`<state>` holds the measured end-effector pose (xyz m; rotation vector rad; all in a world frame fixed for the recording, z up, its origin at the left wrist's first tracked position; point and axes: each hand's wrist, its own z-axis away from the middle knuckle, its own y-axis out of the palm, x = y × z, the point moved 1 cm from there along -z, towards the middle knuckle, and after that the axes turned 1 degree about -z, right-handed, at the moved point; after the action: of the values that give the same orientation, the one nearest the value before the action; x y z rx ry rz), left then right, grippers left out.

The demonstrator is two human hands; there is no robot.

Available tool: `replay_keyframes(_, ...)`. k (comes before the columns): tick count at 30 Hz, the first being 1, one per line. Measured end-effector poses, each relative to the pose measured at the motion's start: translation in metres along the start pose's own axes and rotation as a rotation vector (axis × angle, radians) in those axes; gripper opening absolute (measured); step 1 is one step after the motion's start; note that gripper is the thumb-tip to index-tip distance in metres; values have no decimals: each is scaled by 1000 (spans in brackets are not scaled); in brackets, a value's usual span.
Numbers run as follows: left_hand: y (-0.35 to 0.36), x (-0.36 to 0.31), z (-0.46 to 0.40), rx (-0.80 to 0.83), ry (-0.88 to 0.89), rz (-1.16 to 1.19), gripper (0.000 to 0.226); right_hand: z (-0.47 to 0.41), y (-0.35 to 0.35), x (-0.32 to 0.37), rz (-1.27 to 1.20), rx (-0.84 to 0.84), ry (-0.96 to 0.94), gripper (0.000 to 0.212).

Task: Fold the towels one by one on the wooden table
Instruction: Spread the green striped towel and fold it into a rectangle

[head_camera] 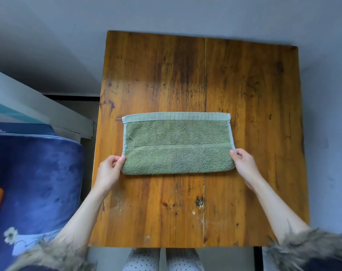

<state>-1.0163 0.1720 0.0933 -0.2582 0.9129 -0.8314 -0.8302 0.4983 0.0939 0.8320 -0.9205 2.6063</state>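
A green towel (177, 143) lies flat in the middle of the wooden table (244, 85), folded into a wide rectangle with its hemmed border along the far edge. My left hand (109, 169) pinches the towel's near left corner. My right hand (244, 163) pinches the near right corner. A loose thread hangs near the left edge.
A blue velvet cushion or seat (35, 182) with a flower print stands left of the table. A white shelf edge (39, 110) runs behind it. Grey walls surround the table. My fur-trimmed sleeves and dotted trousers (162, 259) show at the bottom.
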Motion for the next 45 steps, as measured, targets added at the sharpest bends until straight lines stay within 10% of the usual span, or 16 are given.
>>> replay_keyframes(6, 21, -17, 14, -293, 382, -384, 39, 23, 21, 22, 446, -385, -306, 43)
replay_keyframes(12, 95, -45, 7, -105, 745, -680, 48, 26, 102, 42, 758, -189, -778, 53)
replay_keyframes(39, 62, -46, -76, -259, 741, -842, 55, -42, 73, 45, 846, -324, -545, 63)
replay_keyframes(45, 41, -22, -48, -332, 630, -477, 49, 10, 127, 43, 877, -165, -719, 57)
